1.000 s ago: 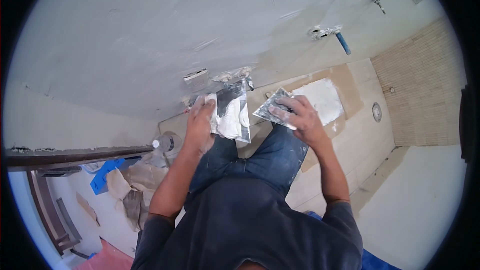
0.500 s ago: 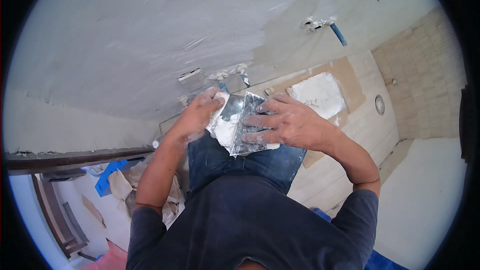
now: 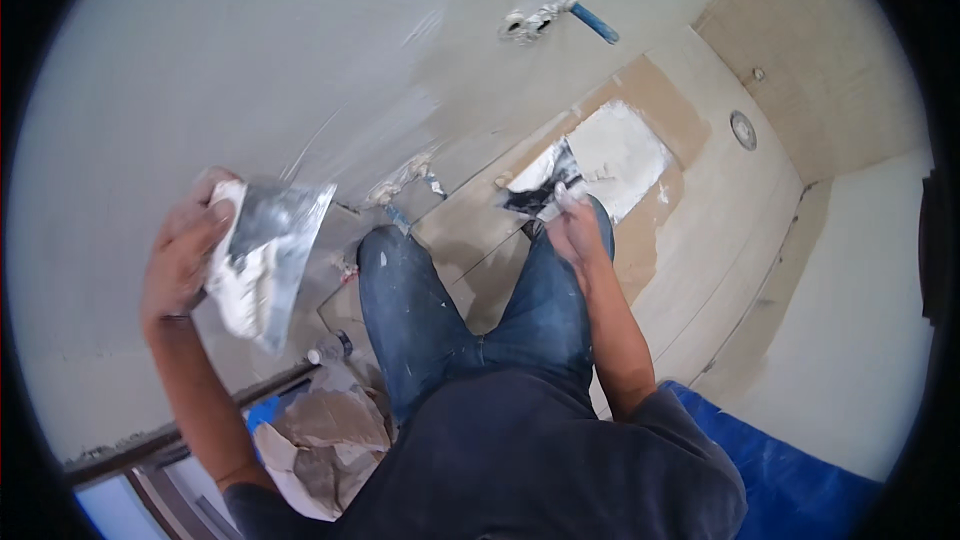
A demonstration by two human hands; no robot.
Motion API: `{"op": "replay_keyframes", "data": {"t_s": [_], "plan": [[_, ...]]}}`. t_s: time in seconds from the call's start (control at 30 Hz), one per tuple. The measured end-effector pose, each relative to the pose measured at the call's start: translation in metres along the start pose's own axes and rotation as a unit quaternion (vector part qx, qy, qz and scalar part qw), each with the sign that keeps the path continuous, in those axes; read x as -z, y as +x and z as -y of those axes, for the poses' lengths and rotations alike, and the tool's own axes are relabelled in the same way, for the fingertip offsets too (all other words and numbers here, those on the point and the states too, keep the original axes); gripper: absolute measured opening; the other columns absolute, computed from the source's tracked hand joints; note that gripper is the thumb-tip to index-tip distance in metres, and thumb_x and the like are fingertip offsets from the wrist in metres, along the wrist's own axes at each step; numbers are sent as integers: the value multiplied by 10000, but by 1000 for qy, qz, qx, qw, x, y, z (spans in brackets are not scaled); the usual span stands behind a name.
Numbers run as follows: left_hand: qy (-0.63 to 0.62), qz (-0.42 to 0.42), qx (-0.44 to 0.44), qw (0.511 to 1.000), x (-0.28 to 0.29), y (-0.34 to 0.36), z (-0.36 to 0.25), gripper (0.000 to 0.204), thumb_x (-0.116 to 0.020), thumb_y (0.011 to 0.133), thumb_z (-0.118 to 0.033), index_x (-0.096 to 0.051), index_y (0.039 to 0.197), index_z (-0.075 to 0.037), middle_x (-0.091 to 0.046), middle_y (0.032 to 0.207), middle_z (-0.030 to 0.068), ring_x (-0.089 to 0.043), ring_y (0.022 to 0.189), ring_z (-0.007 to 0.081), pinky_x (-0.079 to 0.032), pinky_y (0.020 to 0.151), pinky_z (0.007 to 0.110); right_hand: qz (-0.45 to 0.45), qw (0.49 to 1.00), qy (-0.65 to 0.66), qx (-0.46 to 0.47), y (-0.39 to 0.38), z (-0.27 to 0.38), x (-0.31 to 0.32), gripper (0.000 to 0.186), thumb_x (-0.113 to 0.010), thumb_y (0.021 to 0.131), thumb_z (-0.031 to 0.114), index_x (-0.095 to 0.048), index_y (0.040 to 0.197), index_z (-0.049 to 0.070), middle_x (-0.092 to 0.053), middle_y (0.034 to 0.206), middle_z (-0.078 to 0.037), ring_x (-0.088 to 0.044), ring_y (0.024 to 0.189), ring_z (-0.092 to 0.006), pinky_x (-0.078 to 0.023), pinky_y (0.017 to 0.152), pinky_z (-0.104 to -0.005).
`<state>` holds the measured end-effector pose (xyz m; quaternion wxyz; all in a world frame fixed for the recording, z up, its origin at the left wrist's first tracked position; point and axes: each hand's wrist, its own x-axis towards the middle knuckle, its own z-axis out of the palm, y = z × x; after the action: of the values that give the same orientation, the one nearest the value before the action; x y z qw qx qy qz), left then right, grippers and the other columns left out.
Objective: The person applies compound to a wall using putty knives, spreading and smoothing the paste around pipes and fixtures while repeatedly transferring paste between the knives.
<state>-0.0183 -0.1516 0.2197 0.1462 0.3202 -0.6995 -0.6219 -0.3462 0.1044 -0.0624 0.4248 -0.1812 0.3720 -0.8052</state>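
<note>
My left hand (image 3: 185,245) is closed round the near side of a broad metal putty knife (image 3: 295,230), held up close to the grey wall at the left. A thick lump of white putty (image 3: 245,290) clings to its blade. Over my right knee, my right hand (image 3: 575,225) grips a second metal scraper (image 3: 545,175), its shiny blade smeared with white and pointing away to the left. White dust coats the fingers of both hands. The handles are largely covered by my fingers.
A white, putty-covered sheet (image 3: 625,150) lies on brown cardboard (image 3: 685,105) on the tiled floor. A blue pipe stub (image 3: 595,23) juts from the wall, with another (image 3: 398,218) lower down. A drain (image 3: 743,130), crumpled paper sacks (image 3: 330,430) and a blue sheet (image 3: 790,450) are nearby.
The two blades, together before my lap, have come apart. My left hand has swung left toward the wall with the loaded knife; my right has drawn right with the other scraper.
</note>
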Motion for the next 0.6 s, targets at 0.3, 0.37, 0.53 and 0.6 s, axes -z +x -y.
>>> {"op": "replay_keyframes", "data": {"t_s": [0.3, 0.37, 0.53, 0.6], "plan": [[208, 126, 44, 969, 22, 34, -64, 331, -677, 818, -334, -525, 937, -65, -482, 820, -19, -434, 748, 75, -322, 645, 233, -265, 945, 130, -141, 97, -141, 89, 217, -573, 855, 251, -613, 1034, 134, -686, 954, -64, -653, 936, -229, -483, 813, -428], [210, 122, 59, 968, 22, 34, -63, 339, -684, 813, -344, -522, 924, -67, -478, 809, -21, -426, 731, 75, -312, 631, 233, -359, 911, 98, -178, 110, -179, 100, 243, -628, 822, 222, -594, 1052, 153, -668, 949, -45, -651, 895, -203, -499, 713, -430], [206, 96, 107, 968, 18, 34, -62, 356, -703, 803, -359, -512, 892, -71, -472, 773, -25, -419, 689, 77, -298, 600, 234, -419, 875, 138, -197, 130, -258, 116, 314, -654, 819, 192, -563, 1115, 144, -648, 997, -38, -641, 877, -212, -506, 664, -449], [213, 67, 84, 971, 15, 33, -62, 355, -712, 800, -347, -510, 883, -67, -470, 749, -25, -419, 669, 77, -293, 592, 230, -454, 852, 137, -220, 138, -275, 118, 328, -655, 824, 193, -554, 1132, 147, -640, 1007, -34, -635, 871, -215, -505, 658, -464]]}}
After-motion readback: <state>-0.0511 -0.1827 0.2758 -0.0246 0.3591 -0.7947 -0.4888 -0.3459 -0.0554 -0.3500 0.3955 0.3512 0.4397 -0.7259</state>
